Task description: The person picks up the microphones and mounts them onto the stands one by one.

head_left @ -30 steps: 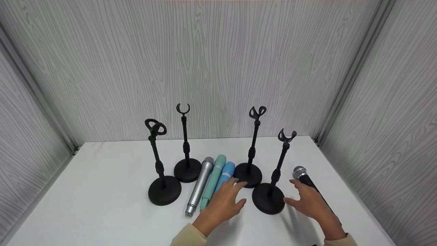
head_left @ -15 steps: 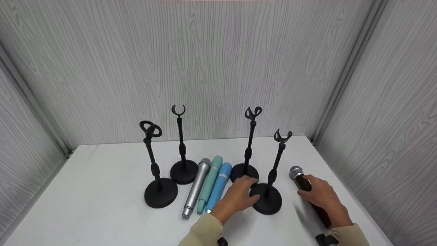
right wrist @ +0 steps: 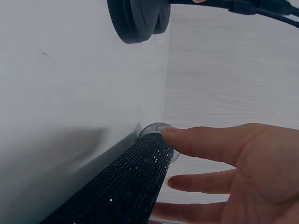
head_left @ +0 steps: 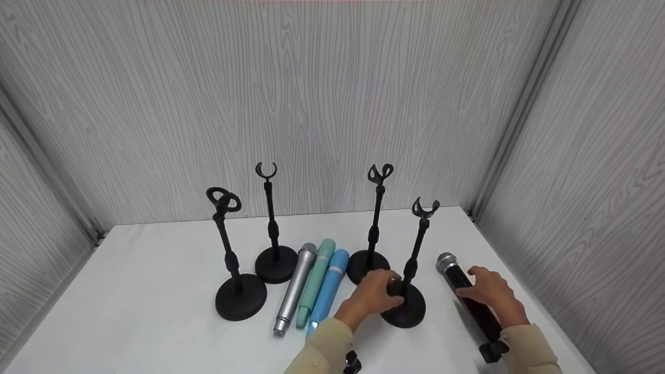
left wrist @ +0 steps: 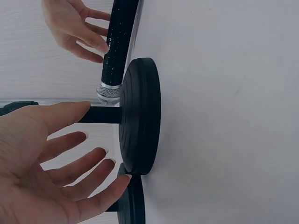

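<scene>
My left hand (head_left: pixel 371 293) is beside the lower pole of the front right black microphone stand (head_left: pixel 417 249), thumb and fingers spread around it. In the left wrist view a gap shows between the fingers and that stand's round base (left wrist: pixel 140 116). My right hand (head_left: pixel 491 291) hovers over a black microphone (head_left: pixel 457 278) lying on the table at the right. The right wrist view has the thumb by the silver mesh head (right wrist: pixel 154 128) and the fingers extended on the other side of the sparkly body (right wrist: pixel 126 182); they are not closed round it.
A silver microphone (head_left: pixel 294 291), a green microphone (head_left: pixel 317 283) and a blue microphone (head_left: pixel 330 285) lie side by side on the white table (head_left: pixel 156 311). Other stands are the back right stand (head_left: pixel 376 213), back left stand (head_left: pixel 272 218) and front left stand (head_left: pixel 228 254). Grey panels (head_left: pixel 332 104) enclose the table.
My left hand has moved right, from over the blue microphone to the front right stand. My right hand has moved right, from beside that stand to over the black microphone.
</scene>
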Demonstrator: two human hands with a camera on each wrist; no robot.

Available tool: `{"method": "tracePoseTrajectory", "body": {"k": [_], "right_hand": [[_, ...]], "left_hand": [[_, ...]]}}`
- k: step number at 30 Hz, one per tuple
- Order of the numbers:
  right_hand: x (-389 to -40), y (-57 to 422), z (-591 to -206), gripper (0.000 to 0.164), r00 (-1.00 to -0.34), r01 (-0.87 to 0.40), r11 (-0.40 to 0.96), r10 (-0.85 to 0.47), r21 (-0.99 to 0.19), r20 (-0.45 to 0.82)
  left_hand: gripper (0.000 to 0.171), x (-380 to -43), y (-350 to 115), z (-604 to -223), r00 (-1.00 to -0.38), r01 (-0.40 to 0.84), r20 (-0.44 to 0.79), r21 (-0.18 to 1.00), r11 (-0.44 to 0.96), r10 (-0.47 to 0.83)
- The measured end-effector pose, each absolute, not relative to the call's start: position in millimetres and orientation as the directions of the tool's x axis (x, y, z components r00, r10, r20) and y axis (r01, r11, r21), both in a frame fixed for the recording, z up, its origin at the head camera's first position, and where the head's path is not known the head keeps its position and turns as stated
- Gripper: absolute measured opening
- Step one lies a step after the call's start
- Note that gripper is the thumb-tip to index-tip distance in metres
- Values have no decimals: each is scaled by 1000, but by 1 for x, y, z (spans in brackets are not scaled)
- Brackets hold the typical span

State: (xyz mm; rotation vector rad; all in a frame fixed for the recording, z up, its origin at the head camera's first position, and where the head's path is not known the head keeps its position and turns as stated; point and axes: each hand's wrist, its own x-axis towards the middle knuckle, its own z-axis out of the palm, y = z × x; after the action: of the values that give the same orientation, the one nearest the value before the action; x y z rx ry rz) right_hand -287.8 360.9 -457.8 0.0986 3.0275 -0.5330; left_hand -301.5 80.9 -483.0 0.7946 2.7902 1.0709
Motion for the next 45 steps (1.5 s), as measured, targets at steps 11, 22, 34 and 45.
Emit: {"method": "tracePoseTrajectory", "body": {"k": [11, 22, 34, 45], "right_hand": [[-301, 364, -465, 61, -988, 118, 927, 75, -356, -131], [-308, 362, -467, 49, -974, 173, 925, 110, -337, -198], [-304, 358, -463, 54, -982, 137, 938, 87, -319, -167], [-303, 352, -443, 51, -998, 64, 917, 62, -393, -17]], "left_hand": [[28, -312, 88, -494, -880, 434, 147, 635, 639, 452], [14, -314, 96, -495, -878, 418, 129, 674, 609, 460], [17, -311, 99, -497, -908, 357, 88, 675, 646, 410], [20, -306, 99, -497, -916, 364, 114, 636, 680, 384]]}}
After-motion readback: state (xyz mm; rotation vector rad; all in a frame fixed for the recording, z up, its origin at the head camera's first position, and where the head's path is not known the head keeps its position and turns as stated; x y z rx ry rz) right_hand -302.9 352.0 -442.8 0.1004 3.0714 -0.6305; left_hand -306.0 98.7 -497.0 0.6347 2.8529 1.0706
